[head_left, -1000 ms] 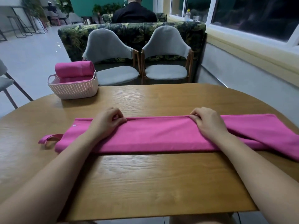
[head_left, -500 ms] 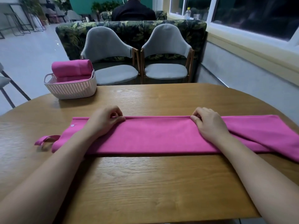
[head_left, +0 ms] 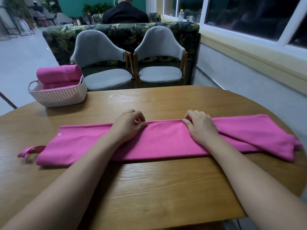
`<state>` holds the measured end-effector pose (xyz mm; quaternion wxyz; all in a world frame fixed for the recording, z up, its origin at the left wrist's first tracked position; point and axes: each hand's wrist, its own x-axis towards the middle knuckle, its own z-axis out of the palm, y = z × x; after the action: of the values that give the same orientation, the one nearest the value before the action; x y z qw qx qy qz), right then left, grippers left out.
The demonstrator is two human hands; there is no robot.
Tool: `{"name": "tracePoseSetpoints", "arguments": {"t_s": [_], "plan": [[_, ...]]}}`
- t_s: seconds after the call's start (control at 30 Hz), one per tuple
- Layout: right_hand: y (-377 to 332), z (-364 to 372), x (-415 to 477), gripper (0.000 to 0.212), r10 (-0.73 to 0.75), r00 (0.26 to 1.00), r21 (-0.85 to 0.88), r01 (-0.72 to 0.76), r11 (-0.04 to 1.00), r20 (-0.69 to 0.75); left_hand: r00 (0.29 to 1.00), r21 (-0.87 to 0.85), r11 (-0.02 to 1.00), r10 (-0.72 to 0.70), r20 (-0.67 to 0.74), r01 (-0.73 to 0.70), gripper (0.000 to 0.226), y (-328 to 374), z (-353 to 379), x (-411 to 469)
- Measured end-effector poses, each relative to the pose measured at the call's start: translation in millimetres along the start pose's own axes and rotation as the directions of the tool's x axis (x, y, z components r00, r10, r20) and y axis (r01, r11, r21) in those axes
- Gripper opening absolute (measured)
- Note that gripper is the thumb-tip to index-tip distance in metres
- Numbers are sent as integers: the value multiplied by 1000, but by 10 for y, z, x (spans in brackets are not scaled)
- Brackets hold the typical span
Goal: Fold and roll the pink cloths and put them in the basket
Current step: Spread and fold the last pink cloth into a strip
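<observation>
Cloth lies with long axis left-right, loop pointing left.

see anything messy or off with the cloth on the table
Yes. The right end of the pink cloth is askew: its layers splay apart diagonally and bunch near the edge of the table, while the left end lies flat with a small loop sticking out.
</observation>
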<state>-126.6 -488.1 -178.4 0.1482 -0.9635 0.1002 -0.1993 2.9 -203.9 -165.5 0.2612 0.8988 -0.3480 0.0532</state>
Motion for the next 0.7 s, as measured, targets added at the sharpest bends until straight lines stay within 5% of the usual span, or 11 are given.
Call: {"name": "tracePoseSetpoints", "arguments": {"t_s": [0.3,0.53,0.7], "plan": [[10,8,-7,14,4,1000,-6,-4,1000,0,997,-49,996,80,-7,-80,17,1011,675,484],[67,-52,-49,10,-3,1000,-24,3,1000,-14,997,-85,994,63,-42,-67,7,1068,869,523],[385,-325,-256,8,-29,1000,-195,29,980,4,994,-63,993,92,-65,-96,4,1069,879,532]]}}
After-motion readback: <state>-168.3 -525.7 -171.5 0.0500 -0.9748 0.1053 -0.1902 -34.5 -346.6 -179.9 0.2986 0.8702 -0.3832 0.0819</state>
